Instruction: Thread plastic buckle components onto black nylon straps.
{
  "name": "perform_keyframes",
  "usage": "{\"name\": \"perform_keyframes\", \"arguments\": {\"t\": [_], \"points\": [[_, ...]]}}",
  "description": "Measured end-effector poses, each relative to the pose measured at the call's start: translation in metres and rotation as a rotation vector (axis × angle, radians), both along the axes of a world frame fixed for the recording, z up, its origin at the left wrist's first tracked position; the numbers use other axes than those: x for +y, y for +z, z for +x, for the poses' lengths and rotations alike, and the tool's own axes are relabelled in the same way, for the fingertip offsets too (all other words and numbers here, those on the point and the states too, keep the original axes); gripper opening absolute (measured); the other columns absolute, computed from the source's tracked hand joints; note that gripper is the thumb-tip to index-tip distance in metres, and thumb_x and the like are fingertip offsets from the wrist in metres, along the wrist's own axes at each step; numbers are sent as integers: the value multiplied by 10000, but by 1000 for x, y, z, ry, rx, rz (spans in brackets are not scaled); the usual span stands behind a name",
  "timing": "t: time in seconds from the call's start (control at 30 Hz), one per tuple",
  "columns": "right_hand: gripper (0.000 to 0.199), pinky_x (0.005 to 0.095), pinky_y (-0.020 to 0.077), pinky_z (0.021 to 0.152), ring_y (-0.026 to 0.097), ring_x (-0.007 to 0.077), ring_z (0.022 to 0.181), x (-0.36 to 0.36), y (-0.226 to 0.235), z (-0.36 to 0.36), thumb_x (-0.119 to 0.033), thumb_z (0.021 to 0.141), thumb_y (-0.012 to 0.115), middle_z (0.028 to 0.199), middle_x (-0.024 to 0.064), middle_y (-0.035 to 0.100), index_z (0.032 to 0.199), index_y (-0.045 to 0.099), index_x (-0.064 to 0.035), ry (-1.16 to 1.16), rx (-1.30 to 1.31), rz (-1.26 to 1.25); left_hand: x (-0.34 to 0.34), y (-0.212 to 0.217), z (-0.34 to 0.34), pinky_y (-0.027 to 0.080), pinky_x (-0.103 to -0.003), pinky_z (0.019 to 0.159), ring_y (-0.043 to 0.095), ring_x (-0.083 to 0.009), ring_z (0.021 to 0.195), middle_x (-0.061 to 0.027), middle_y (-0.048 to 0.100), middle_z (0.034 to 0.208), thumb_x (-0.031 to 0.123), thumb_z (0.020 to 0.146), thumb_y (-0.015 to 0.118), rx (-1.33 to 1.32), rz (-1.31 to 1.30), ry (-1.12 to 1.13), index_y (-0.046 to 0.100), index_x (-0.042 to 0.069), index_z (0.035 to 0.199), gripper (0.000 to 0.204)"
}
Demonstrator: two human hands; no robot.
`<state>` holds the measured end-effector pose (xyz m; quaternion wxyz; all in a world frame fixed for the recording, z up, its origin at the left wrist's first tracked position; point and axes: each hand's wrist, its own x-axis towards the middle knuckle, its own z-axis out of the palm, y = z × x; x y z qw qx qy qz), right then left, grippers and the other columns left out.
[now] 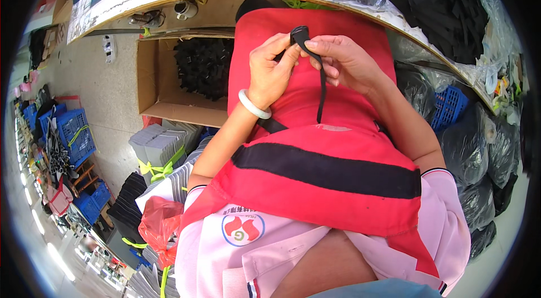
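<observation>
Pale-blue fabric [377, 290] is seen nearest; a black strap [323, 81] is pinched by left grip [270, 69] and right grip [345, 60], apparently for fingertip control.

Dressed in a pink shirt [448, 213] with striped cuffs [437, 170], a red apron [315, 203] (broad black band [327, 171] across) and a pale bangle [252, 106].

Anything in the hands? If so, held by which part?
Black strap: left hand and right hand both pinch it near its upper end, fingertips close together; the tail hangs loose below.
</observation>
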<state>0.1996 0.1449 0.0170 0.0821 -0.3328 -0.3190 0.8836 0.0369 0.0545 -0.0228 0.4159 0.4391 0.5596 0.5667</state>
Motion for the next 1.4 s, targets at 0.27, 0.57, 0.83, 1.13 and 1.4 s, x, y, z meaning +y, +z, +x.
{"name": "perform_keyframes", "arguments": {"t": [0.27, 0.57, 0.83, 1.13, 1.4], "points": [[199, 188, 447, 456, 503, 15, 518, -6, -5, -8, -249, 948, 627, 726, -21, 588, 952, 632, -50, -141, -70, 152, 2, -1, -3, 506, -287, 664, 659, -205, 778, -118, 663, 851, -28, 865, 632, 192, 110, 42, 682, -18, 979, 125], [182, 219, 496, 560, 551, 56, 598, -11, -20, -12, -219, 928, 657, 793, 6, 595, 948, 624, -41, -338, 0, 106, 6, -14, -16, 486, -260, 635, 602, -131, 717, -77, 665, 874, -36, 858, 642, 554, 234, -78, 666, 3, 1107, 253], [181, 231, 510, 571, 599, 86, 647, -9, -29, -12, -137, 909, 669, 841, 29, 625, 1030, 641, -5, -254, -93, 646, 3, 0, -17, 362, -181, 385, 561, -86, 533, -110, 679, 807, 135, 958, 582, -573, -407, -66, 669, -54, 1018, 217], [136, 218, 501, 504, 592, 81, 566, -4, 6, -1, -135, 921, 644, 733, 39, 632, 907, 620, -2, -163, -221, 615, 7, 10, -5, 398, -191, 382, 640, -120, 580, -127, 696, 853, 79, 910, 648, -433, -205, 91, 688, -54, 1020, 178], [137, 224, 506, 475, 605, 85, 564, -9, -7, -10, -129, 900, 656, 756, 51, 632, 871, 609, -4, -155, -252, 495, -1, 3, 0, 377, -181, 415, 540, -52, 522, -78, 673, 933, 22, 879, 672, -307, -78, 141, 702, -23, 1034, 165]]}}
